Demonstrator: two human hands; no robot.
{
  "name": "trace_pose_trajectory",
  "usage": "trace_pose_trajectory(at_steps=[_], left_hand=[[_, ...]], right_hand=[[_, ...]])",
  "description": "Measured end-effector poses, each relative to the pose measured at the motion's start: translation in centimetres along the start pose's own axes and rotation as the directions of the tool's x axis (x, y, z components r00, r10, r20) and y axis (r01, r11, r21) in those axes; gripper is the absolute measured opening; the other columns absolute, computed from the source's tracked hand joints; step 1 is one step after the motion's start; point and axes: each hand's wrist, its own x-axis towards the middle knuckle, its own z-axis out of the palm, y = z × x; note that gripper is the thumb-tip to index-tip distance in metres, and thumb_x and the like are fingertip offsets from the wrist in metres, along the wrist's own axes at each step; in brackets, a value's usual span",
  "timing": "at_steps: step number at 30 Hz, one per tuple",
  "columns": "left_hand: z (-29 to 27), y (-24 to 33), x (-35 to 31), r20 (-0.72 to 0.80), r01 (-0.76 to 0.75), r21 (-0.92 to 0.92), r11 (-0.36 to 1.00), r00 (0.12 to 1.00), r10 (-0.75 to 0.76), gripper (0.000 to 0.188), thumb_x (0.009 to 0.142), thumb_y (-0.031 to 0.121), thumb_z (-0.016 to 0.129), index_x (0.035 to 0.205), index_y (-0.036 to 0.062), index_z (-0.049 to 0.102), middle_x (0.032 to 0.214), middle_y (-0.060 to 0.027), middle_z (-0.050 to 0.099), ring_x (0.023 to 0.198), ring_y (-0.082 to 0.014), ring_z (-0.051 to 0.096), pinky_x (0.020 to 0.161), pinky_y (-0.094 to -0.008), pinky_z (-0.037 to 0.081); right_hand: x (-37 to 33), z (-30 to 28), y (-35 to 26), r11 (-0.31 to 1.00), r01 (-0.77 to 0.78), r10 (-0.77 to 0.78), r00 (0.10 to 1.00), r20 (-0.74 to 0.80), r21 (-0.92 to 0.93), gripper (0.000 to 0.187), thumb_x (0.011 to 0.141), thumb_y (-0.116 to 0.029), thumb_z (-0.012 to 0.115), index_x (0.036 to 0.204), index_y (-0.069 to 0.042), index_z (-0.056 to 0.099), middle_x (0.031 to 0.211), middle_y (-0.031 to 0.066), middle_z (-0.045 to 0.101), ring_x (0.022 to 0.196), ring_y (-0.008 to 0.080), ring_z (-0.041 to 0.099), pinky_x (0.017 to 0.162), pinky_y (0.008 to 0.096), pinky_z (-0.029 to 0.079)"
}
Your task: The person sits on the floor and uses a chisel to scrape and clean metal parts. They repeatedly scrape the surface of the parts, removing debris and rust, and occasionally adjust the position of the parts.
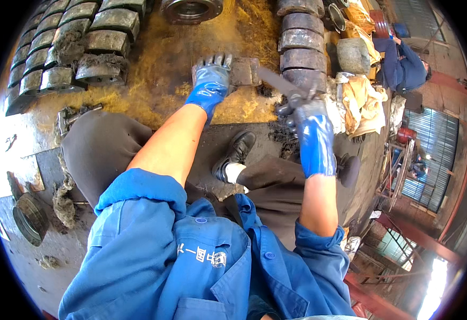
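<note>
My left hand (pixel 212 77), in a blue glove with dark fingers, lies over the left part of a curved metal block (pixel 245 72) on the yellow-stained work surface. Its fingers reach to the block's far edge and hold it there; the thumb is hidden. In my right hand (pixel 307 109), gloved alike, is the handle of a tool with a flat dark blade (pixel 276 81). Motion smears hand and tool, so its exact kind is unclear. The blade points up and left, its tip near the block's right end. Whether they touch, I cannot tell.
Rows of similar blocks (pixel 108 42) stand at the far left, and a stack (pixel 302 40) stands right of the work. A metal ring (pixel 192 9) sits at the far edge. Sacks (pixel 362 101) lie on the right; beyond them another person (pixel 406 64) is bent over.
</note>
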Motion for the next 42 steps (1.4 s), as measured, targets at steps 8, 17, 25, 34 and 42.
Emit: trace_pose_trajectory(at_steps=[8,17,25,34,42], left_hand=[[-1.9,0.5,-0.8,0.075,-0.001,-0.047,0.999,0.997,0.004,0.083,0.086,0.042,0.071,0.158,0.0213,0.036,0.162,-0.0078,0.038,0.149,-0.0288,0.037,0.123,-0.0523,0.025],[0.8,-3.4,-2.8,-0.089,0.066,-0.184,0.981,0.993,-0.083,0.107,0.070,0.046,0.088,0.156,0.0143,0.033,0.159,-0.0151,0.039,0.146,-0.0367,0.038,0.121,-0.0512,0.030],[1.8,-4.3,-2.6,-0.013,0.148,-0.214,0.966,0.988,-0.154,0.107,0.065,0.034,0.091,0.154,0.0159,0.035,0.156,-0.0154,0.043,0.144,-0.0369,0.042,0.118,-0.0497,0.036],[0.4,0.2,1.1,0.089,-0.020,-0.127,0.992,0.996,0.031,0.100,0.070,0.040,0.087,0.154,0.0174,0.037,0.154,-0.0130,0.046,0.144,-0.0340,0.042,0.118,-0.0511,0.034],[-3.7,1.0,4.7,0.315,-0.197,0.081,0.977,0.935,0.162,0.102,0.072,0.036,0.088,0.157,0.0160,0.034,0.157,-0.0151,0.043,0.144,-0.0352,0.042,0.118,-0.0463,0.038]], right_hand=[[4.2,2.7,5.6,0.975,-0.146,0.167,0.979,0.118,-0.168,0.037,0.097,-0.031,0.057,0.110,0.002,0.067,0.075,0.0131,0.073,0.062,0.0197,0.065,0.065,0.0384,0.054],[-2.3,5.3,11.4,0.901,0.427,-0.415,0.899,0.138,-0.074,0.033,0.098,-0.019,0.062,0.127,-0.003,0.063,0.085,0.0135,0.072,0.069,0.0176,0.067,0.060,0.0316,0.054],[-2.5,4.3,11.5,0.798,0.528,-0.474,0.847,0.238,-0.290,0.033,0.097,-0.017,0.062,0.128,-0.005,0.063,0.088,0.0147,0.072,0.072,0.0202,0.068,0.062,0.0337,0.054],[1.0,0.6,13.0,0.761,0.486,-0.432,0.874,0.223,-0.430,0.034,0.097,-0.016,0.061,0.130,-0.007,0.062,0.090,0.0161,0.072,0.075,0.0232,0.069,0.065,0.0360,0.055],[3.0,-0.5,13.6,0.747,0.493,-0.431,0.870,0.239,-0.446,0.035,0.097,-0.015,0.060,0.131,-0.009,0.062,0.093,0.0173,0.072,0.078,0.0259,0.070,0.067,0.0382,0.055]])
